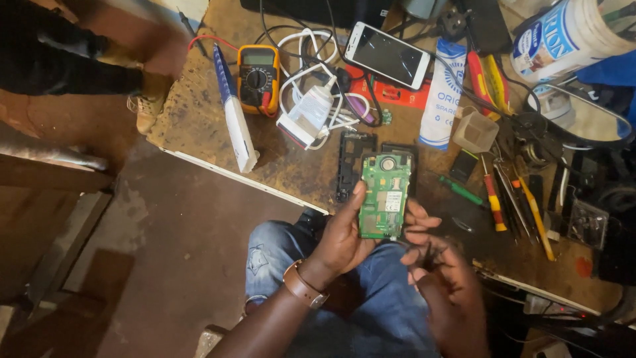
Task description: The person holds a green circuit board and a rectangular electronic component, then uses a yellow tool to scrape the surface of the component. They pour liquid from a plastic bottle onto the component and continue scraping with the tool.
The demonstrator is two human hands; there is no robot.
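- Green circuit board from a small phone, held upright over the lap, just in front of the workbench edge; component side faces the camera.
- Left hand grasps the board: thumb along its left edge, fingers behind it. Brown wrist strap on that arm.
- Right hand sits just right of and below the board, fingers curled around a thin dark tool; too blurred to tell which kind. Fingertips touch or nearly touch the board's right edge.
- Step in hand, as judged: checking or probing the bare board, shell already off.
- Next move would call for a steady left grip and a fine, well-aimed tip from the right; parts on the board are tiny.
- Black phone frame lies on the bench right behind the board, a second dark shell piece beside it.
- Farther back: yellow multimeter, white charger with tangled cables, white smartphone face up.
- Right side: row of screwdrivers and tweezers, small clear plastic cup, white tube, large white tub.
- Far left: another person's shoe on the floor by the bench.
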